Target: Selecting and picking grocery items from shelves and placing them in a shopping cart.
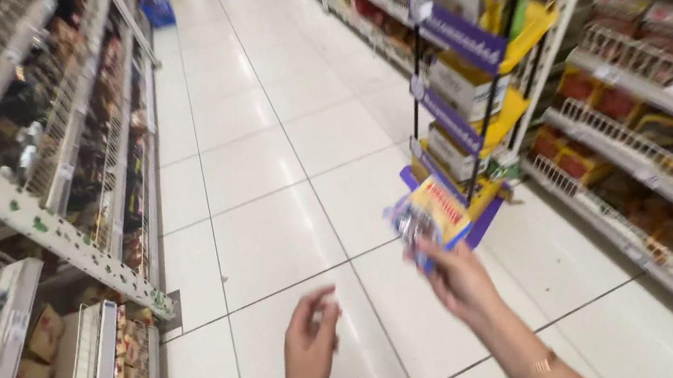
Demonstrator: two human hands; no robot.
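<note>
The right hand (459, 279) grips a yellow snack packet (430, 218) near the wire display rack (465, 99); the left hand (311, 348) hangs empty, fingers loosely curled; the packet looks mid-carry and needs a firm hold

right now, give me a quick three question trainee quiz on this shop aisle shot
1. True or false: the right hand holds a yellow snack packet.
2. What does the left hand hold: A a basket, B nothing that shows, C a bottle?
3. Which side of the aisle has the purple and yellow display rack, by the person's own sides?

Key: 1 true. 2 B, its fingers look loose and empty. 3 the right side, standing on the white tiled floor.
</note>
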